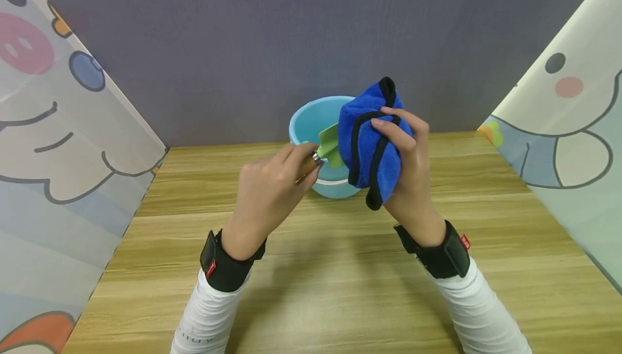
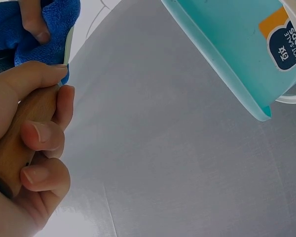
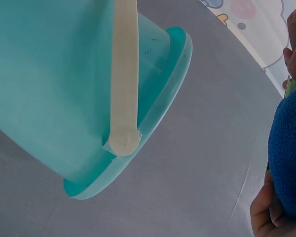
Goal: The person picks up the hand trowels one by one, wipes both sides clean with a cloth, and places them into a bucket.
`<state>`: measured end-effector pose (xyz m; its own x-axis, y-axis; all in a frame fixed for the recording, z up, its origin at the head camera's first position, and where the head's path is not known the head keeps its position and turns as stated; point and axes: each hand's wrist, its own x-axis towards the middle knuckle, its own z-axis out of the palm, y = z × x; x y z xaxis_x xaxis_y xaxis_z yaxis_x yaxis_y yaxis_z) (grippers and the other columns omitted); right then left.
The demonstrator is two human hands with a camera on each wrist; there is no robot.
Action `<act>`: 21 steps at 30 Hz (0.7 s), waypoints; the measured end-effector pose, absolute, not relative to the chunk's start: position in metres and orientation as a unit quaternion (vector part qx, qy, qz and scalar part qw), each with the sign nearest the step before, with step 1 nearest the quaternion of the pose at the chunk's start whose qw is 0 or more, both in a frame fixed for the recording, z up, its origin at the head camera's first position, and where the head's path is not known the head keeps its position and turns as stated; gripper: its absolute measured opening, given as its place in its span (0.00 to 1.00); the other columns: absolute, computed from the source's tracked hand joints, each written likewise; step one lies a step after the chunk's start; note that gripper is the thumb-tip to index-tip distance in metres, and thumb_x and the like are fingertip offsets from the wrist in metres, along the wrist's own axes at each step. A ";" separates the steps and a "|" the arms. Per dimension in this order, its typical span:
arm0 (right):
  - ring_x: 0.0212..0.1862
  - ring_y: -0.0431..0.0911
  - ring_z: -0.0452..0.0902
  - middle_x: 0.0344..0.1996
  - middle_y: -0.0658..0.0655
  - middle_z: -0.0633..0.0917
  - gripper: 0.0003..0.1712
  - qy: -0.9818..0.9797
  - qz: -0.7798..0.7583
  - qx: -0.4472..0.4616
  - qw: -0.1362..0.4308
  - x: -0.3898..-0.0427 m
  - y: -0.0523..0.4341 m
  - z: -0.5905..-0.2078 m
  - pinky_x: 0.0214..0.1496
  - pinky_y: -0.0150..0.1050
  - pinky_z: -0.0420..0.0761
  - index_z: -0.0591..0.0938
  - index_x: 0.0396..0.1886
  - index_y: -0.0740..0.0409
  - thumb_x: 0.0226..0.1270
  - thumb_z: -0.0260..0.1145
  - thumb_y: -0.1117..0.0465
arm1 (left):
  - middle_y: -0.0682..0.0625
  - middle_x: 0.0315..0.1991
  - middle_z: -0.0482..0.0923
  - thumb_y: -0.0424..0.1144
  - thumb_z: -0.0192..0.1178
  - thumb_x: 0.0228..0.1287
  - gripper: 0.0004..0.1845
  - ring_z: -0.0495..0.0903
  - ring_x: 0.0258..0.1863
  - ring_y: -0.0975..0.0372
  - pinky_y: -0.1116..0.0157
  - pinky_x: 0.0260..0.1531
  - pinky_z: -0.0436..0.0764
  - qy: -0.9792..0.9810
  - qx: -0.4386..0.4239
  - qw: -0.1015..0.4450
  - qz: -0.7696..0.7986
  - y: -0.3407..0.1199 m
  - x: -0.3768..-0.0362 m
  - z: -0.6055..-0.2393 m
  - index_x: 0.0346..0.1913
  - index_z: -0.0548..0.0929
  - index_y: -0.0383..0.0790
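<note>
Head view: two hands worked a small trowel (image 1: pixel 328 146) and a blue cloth (image 1: pixel 365 135) above a wooden table (image 1: pixel 330 278).
The left hand (image 1: pixel 269 192) curled round the trowel's smooth wooden handle (image 2: pixel 24 128); its flat green blade met the plush, black-edged cloth, bunched in the right hand (image 1: pixel 410 176). Behind stood a teal plastic bucket (image 1: pixel 316 122). Only the left wrist view showed its label (image 2: pixel 285 42); only the right wrist view, its cream bail (image 3: pixel 124 74).
</note>
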<state>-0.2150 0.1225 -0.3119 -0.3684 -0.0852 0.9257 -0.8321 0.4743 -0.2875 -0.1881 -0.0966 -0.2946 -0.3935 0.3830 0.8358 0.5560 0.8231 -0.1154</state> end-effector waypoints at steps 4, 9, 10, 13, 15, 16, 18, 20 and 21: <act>0.69 0.62 0.70 0.64 0.69 0.70 0.23 -0.722 0.405 0.314 0.464 -0.217 0.124 -0.311 0.72 0.55 0.71 0.70 0.63 0.45 0.73 0.65 0.53 | 0.51 0.31 0.87 0.42 0.71 0.63 0.12 0.76 0.12 0.61 0.66 0.11 0.68 -0.830 -0.282 0.473 -0.089 -0.097 -0.189 -0.294 0.46 0.88 0.41; 0.69 0.61 0.69 0.63 0.69 0.71 0.23 -0.720 0.410 0.308 0.467 -0.219 0.125 -0.311 0.73 0.54 0.71 0.71 0.62 0.46 0.73 0.65 0.49 | 0.50 0.30 0.86 0.42 0.71 0.63 0.11 0.75 0.11 0.62 0.67 0.10 0.67 -0.826 -0.283 0.478 -0.092 -0.098 -0.189 -0.294 0.45 0.89 0.41; 0.69 0.61 0.69 0.63 0.69 0.71 0.23 -0.720 0.410 0.307 0.467 -0.219 0.125 -0.311 0.73 0.54 0.71 0.71 0.62 0.46 0.73 0.65 0.48 | 0.50 0.30 0.86 0.42 0.71 0.63 0.11 0.75 0.11 0.62 0.67 0.10 0.67 -0.825 -0.284 0.479 -0.094 -0.098 -0.190 -0.294 0.45 0.89 0.41; 0.69 0.61 0.69 0.63 0.69 0.71 0.23 -0.719 0.412 0.301 0.472 -0.220 0.126 -0.311 0.72 0.53 0.71 0.71 0.62 0.46 0.73 0.65 0.49 | 0.51 0.29 0.86 0.41 0.71 0.63 0.10 0.75 0.11 0.62 0.68 0.10 0.67 -0.824 -0.284 0.481 -0.094 -0.098 -0.190 -0.294 0.44 0.89 0.41; 0.69 0.61 0.69 0.62 0.69 0.72 0.22 -0.717 0.414 0.298 0.474 -0.220 0.126 -0.311 0.72 0.53 0.71 0.71 0.61 0.47 0.72 0.66 0.51 | 0.51 0.29 0.86 0.41 0.71 0.63 0.10 0.74 0.11 0.62 0.68 0.10 0.67 -0.824 -0.283 0.482 -0.093 -0.098 -0.190 -0.294 0.44 0.89 0.41; 0.69 0.60 0.69 0.62 0.69 0.72 0.22 -0.716 0.416 0.298 0.474 -0.221 0.126 -0.311 0.73 0.53 0.70 0.71 0.61 0.47 0.72 0.66 0.52 | 0.51 0.29 0.86 0.41 0.71 0.63 0.10 0.74 0.11 0.62 0.68 0.10 0.67 -0.824 -0.283 0.481 -0.093 -0.099 -0.190 -0.294 0.44 0.89 0.41; 0.69 0.60 0.69 0.63 0.70 0.71 0.23 -0.716 0.420 0.296 0.472 -0.221 0.127 -0.311 0.73 0.52 0.70 0.71 0.61 0.47 0.71 0.67 0.52 | 0.51 0.29 0.86 0.41 0.71 0.63 0.10 0.75 0.11 0.62 0.68 0.10 0.67 -0.825 -0.283 0.480 -0.091 -0.099 -0.190 -0.294 0.44 0.89 0.41; 0.70 0.60 0.68 0.63 0.70 0.71 0.23 -0.716 0.423 0.296 0.470 -0.221 0.128 -0.311 0.73 0.52 0.70 0.71 0.61 0.47 0.71 0.68 0.52 | 0.51 0.29 0.86 0.40 0.71 0.63 0.10 0.75 0.11 0.62 0.68 0.10 0.67 -0.826 -0.283 0.480 -0.090 -0.099 -0.190 -0.294 0.44 0.89 0.41; 0.70 0.59 0.68 0.63 0.70 0.71 0.24 -0.717 0.423 0.295 0.468 -0.221 0.128 -0.311 0.73 0.52 0.70 0.71 0.61 0.47 0.71 0.68 0.51 | 0.51 0.29 0.86 0.40 0.70 0.63 0.09 0.75 0.11 0.62 0.68 0.10 0.67 -0.826 -0.283 0.479 -0.090 -0.099 -0.190 -0.294 0.44 0.89 0.41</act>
